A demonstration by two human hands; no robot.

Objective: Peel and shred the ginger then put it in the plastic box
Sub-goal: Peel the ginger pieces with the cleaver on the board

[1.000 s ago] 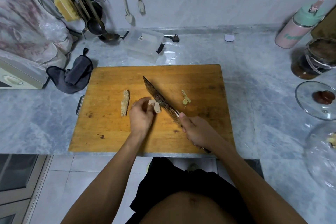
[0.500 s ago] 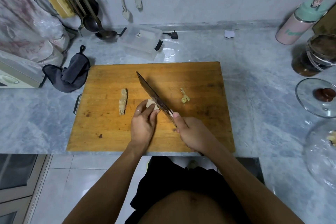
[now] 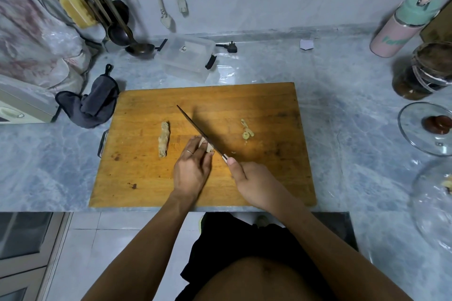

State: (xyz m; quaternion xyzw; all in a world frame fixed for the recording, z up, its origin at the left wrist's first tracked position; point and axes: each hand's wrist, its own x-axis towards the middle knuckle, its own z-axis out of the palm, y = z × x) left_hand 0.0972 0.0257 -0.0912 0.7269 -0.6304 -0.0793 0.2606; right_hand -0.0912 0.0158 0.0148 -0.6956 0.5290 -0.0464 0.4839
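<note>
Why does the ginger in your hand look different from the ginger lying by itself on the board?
The held ginger is short and pale, pinned by the left hand against the knife. The loose ginger is longer, brownish and knobbly, untouched. Both sit on the cutting board.

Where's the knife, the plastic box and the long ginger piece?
knife (image 3: 195,127): head view, middle of blade.
plastic box (image 3: 187,56): head view, clear lid.
long ginger piece (image 3: 163,139): head view, its middle.

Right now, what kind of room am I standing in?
Most likely a home kitchen. A wooden cutting board lies on a grey marble-look counter, a ladle and other utensils hang against the wall, and the right hand holds a knife over a piece of ginger.
</note>
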